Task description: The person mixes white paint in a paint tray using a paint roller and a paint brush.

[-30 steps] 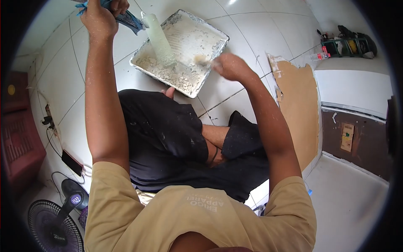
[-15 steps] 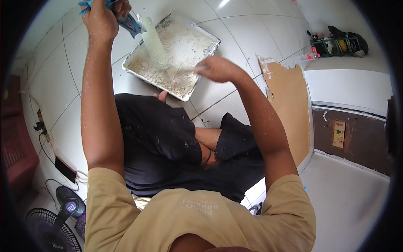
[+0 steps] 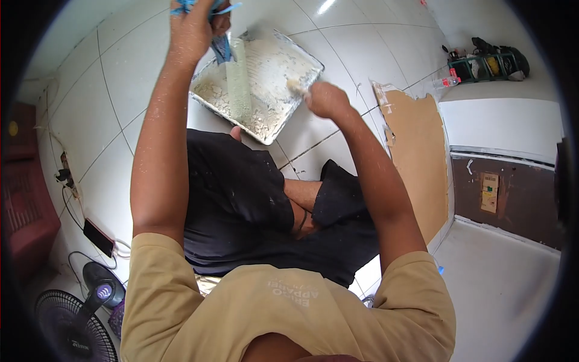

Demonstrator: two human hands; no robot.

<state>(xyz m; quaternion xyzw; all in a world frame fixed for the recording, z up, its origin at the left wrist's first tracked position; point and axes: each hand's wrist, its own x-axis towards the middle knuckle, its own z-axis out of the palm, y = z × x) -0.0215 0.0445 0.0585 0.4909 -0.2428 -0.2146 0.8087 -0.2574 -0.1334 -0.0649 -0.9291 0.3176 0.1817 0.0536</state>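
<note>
At the top of the view, my left hand (image 3: 196, 33) is closed round a paint roller's handle, which has blue material (image 3: 222, 48) wrapped about it. The pale green-white roller sleeve (image 3: 239, 84) reaches down over the paint tray (image 3: 294, 111), its lower end near the crumbly residue (image 3: 211, 95) in the tray. My right hand (image 3: 327, 99) is closed on a small brush (image 3: 295, 87), whose pale head is over the tray's right side. The tray is smeared with off-white paint and sits askew on the tiles. Most of the roller's handle is hidden by my fingers.
My folded legs in black shorts (image 3: 229, 187) lie just before the tray. A brown board (image 3: 419, 157) lies to the right, near a ledge with a green rack (image 3: 482, 66) and a bottle (image 3: 449, 79). On the left are a phone (image 3: 98, 237), cables and a fan (image 3: 72, 332).
My left hand and the roller have shifted right, and the sleeve stands more upright across the tray. My right hand has moved right, bringing the brush away from the roller's lower end.
</note>
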